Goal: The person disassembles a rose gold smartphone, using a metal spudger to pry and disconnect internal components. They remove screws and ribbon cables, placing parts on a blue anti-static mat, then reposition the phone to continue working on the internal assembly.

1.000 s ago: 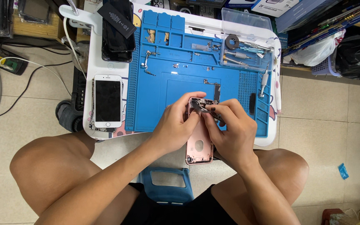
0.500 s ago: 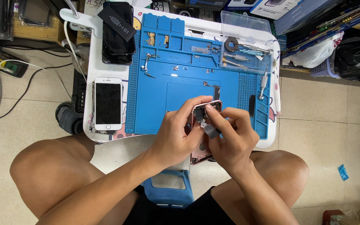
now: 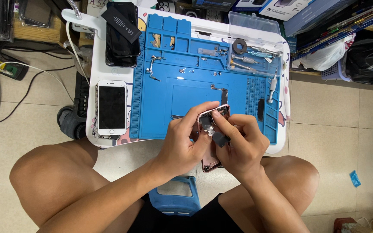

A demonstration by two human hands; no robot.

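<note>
Opened pink phone [image 3: 213,129] held over blue mat [image 3: 186,95].
Left hand [image 3: 185,144] gripping phone; right hand [image 3: 242,144] pinching a small part inside.

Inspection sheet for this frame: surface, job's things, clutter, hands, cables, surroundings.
Surface: small white table topped by a blue work mat.
Job's things: pink phone shell, opened, held above the mat's near edge; small parts lie on the mat.
Clutter: white-framed phone screen left of the mat; dark phones stacked at the far left corner; clear tool tray; screwdriver.
Hands: left hand grips the shell; right hand pinches a small dark tool at it.
Cables: white cord; power strip.
Surroundings: tiled floor, blue stool, bags.
</note>
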